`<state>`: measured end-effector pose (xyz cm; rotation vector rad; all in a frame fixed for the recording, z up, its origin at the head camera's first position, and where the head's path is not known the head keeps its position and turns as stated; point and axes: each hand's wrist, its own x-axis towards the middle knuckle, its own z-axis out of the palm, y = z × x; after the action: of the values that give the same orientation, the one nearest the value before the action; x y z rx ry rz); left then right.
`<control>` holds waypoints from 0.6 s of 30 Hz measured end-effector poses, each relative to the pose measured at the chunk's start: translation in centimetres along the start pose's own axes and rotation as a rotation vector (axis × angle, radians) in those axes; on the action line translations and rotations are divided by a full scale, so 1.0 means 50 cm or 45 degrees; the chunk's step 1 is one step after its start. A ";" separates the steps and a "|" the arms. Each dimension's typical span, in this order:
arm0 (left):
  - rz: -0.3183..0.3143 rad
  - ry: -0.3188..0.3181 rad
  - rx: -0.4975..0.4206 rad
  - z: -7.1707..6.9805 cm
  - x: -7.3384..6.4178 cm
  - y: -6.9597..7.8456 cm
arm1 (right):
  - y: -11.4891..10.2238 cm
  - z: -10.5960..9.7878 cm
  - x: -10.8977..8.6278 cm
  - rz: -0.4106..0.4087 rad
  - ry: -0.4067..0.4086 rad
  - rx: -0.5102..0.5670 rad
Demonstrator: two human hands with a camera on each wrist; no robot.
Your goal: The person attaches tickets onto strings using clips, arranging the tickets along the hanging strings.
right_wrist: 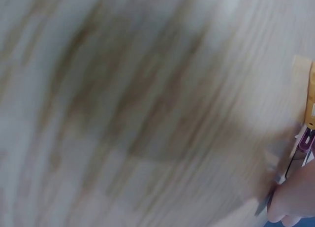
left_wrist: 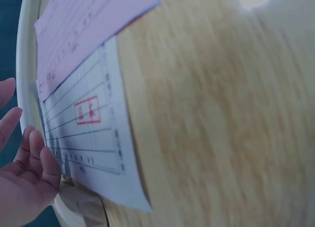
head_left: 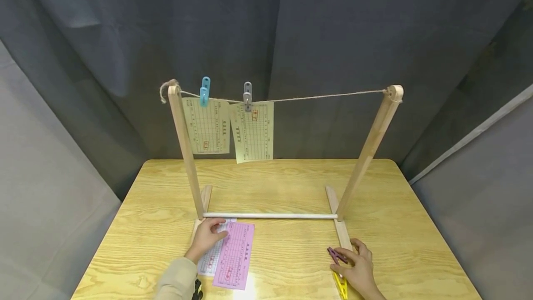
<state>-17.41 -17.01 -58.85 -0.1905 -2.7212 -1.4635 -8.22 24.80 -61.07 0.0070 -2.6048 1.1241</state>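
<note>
My left hand point(head_left: 206, 237) is at the far end of two printed slips, thumb and forefinger spread apart with a gap between them. The pink slip point(head_left: 235, 257) overlaps the white slip point(left_wrist: 98, 148), which bears a red stamp. At the right foot of the wooden frame, my right hand point(head_left: 359, 266) pinches a purple clothespin point(head_left: 336, 254) between thumb and forefinger. Just below the thumb lies a yellow clothespin point(head_left: 341, 287). The right wrist view shows the purple clothespin partly hidden by my fingers.
A wooden frame point(head_left: 368, 152) carries a string point(head_left: 320, 96). From it hang two yellowish slips point(head_left: 254, 138), held by a blue clothespin point(head_left: 204, 91) and a grey clothespin point(head_left: 247, 96). A white rod point(head_left: 270, 215) joins the frame's feet. A black object point(head_left: 197, 290) lies beside my left sleeve.
</note>
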 end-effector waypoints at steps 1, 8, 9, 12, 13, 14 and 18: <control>0.006 0.002 0.019 0.002 0.001 -0.001 | 0.001 0.001 0.000 0.001 -0.002 -0.007; 0.027 -0.022 0.076 0.013 0.008 0.004 | 0.000 -0.001 0.001 0.030 -0.041 -0.033; 0.021 -0.028 0.073 0.015 0.010 0.005 | 0.000 -0.002 0.001 0.035 -0.045 -0.040; 0.002 -0.042 0.071 0.019 0.014 0.009 | -0.001 -0.006 0.000 0.052 -0.070 -0.055; -0.008 -0.045 0.071 0.021 0.015 0.010 | -0.002 -0.007 0.000 0.062 -0.083 -0.056; -0.005 -0.046 0.078 0.022 0.015 0.010 | -0.002 -0.008 0.000 0.074 -0.099 -0.057; -0.035 -0.041 0.090 0.026 0.014 0.010 | -0.002 -0.012 0.000 0.124 -0.167 -0.042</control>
<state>-18.01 -15.60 -59.09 -0.1761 -2.8070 -1.3802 -8.06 25.15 -60.60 -0.0558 -2.7666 1.1487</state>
